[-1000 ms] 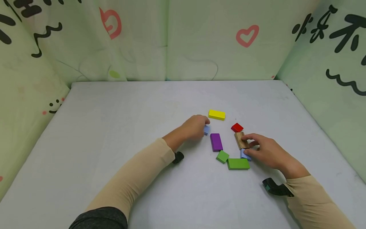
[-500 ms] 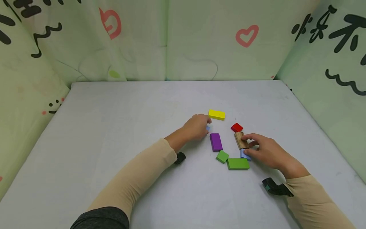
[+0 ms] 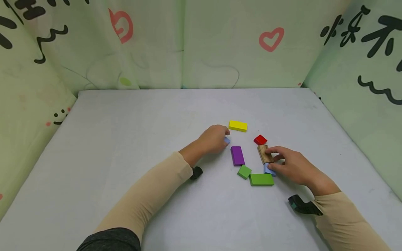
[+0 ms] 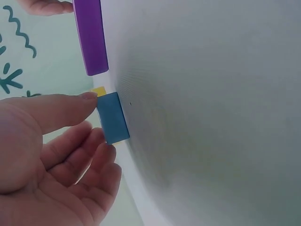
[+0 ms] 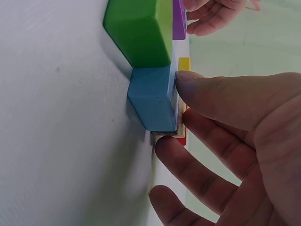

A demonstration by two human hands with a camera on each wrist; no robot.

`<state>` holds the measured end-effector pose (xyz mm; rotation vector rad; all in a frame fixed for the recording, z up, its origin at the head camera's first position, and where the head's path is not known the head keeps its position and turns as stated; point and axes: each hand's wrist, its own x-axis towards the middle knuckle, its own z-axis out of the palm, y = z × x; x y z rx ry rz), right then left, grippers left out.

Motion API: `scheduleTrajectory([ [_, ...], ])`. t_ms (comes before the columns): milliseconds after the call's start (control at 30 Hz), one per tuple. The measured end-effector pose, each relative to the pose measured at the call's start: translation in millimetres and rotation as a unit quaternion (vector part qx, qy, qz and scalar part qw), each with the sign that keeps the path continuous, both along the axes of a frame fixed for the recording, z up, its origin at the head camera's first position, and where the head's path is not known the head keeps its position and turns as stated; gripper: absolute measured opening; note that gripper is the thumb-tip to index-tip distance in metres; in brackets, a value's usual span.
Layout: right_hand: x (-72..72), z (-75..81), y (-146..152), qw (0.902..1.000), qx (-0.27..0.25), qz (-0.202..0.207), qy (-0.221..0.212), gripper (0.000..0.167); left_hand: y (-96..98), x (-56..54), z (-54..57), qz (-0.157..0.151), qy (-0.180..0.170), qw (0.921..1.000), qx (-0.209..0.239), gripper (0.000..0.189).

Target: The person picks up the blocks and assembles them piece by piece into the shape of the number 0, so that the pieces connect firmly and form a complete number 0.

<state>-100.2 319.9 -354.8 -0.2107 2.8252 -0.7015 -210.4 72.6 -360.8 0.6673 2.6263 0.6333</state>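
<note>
My left hand (image 3: 213, 139) pinches a small blue block (image 3: 227, 140) between thumb and fingertips, left of the purple block (image 3: 237, 156). In the left wrist view the thumb lies at one end of that blue block (image 4: 113, 118) and the fingertips at the other. Loosely bent, my right hand (image 3: 292, 165) rests against the blocks on the right. Its index fingertip touches the wooden block (image 3: 263, 154), while the thumb touches a second blue block (image 3: 267, 170). The right wrist view shows this blue block (image 5: 153, 96) against the large green block (image 5: 138, 33).
A yellow block (image 3: 238, 126) lies behind the others, with a red block (image 3: 260, 139) at the wooden block's far end. A small tilted green block (image 3: 244, 172) sits between the purple and large green blocks. All are on a white table (image 3: 141, 115) backed by printed curtains (image 3: 207, 42).
My left hand has shifted slightly right, then back left, with the small blue block in its grip. The right hand and the other blocks stay in place.
</note>
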Motion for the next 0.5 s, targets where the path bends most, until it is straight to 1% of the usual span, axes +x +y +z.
scheduleTrajectory([
  [233, 0.1, 0.0, -0.1, 1.0, -0.003, -0.001, 0.003, 0.047, 2.7, -0.8, 0.5, -0.003, -0.002, 1.0, -0.005, 0.039],
  [500, 0.2, 1.0, -1.1, 1.0, -0.003, -0.002, 0.001, 0.047, 5.2, -2.1, 0.7, 0.005, 0.0, 1.0, 0.004, 0.039],
])
